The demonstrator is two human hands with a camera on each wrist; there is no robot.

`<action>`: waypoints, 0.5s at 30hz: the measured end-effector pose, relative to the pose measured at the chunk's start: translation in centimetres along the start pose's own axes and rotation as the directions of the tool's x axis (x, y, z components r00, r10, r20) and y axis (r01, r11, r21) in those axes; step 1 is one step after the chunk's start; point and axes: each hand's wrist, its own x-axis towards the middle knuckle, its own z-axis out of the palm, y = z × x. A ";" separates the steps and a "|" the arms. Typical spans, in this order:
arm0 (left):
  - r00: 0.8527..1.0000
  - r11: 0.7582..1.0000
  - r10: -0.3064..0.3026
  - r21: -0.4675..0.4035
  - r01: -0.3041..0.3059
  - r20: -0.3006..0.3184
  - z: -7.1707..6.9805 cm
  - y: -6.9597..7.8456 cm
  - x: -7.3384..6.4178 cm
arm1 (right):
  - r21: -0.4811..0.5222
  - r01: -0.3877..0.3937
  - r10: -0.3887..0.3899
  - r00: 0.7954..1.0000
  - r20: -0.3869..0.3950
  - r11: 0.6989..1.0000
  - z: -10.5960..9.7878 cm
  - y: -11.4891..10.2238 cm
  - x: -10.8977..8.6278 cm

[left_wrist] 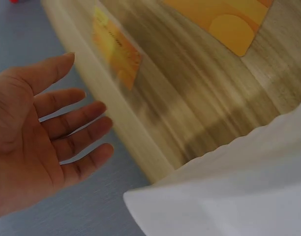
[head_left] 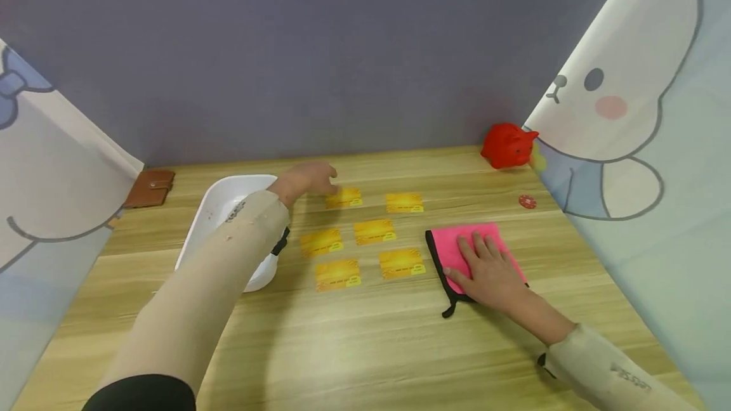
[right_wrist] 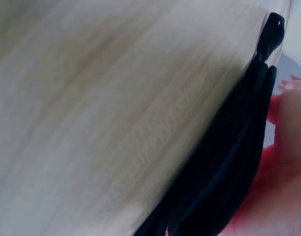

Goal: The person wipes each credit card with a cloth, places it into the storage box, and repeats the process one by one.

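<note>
- Brown wallet [head_left: 151, 188] noted at the far left of the table [head_left: 325, 354].
- White tray [head_left: 221, 202] partly covered by the left sleeve [head_left: 191, 303].
- Left hand [head_left: 305, 179] held near the far-left card, fingers apart.
- Six yellow cards [head_left: 374, 231] laid flat in pairs.
- Pink cloth [head_left: 447, 247], black-edged, covered partly by the right hand [head_left: 492, 276], fingers extended.
- Red piggy bank [head_left: 507, 146] and chip [head_left: 527, 202] placed beyond.

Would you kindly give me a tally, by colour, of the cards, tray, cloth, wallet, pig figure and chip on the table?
Yellow-orange: 6 cards
Red: 2, a pig figure and a round chip
White: 1 tray
Brown: 1 wallet
Pink with black edging: 1 cloth
Total: 11
</note>
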 end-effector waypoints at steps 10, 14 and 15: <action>0.999 0.997 -0.052 0.062 0.051 0.014 1.9 1.2 1.0 | -0.004 0.004 -0.004 1.000 0.021 1.000 -0.2 0.5 -0.2; 0.999 0.989 -0.047 0.139 0.047 -0.005 2.5 1.8 1.3 | 0.003 0.008 -0.008 1.000 0.024 1.000 -0.3 0.6 -0.3; 0.999 0.987 -0.050 0.151 0.051 -0.008 2.5 1.9 1.4 | 0.004 0.010 -0.010 1.000 0.022 1.000 -0.3 0.6 -0.3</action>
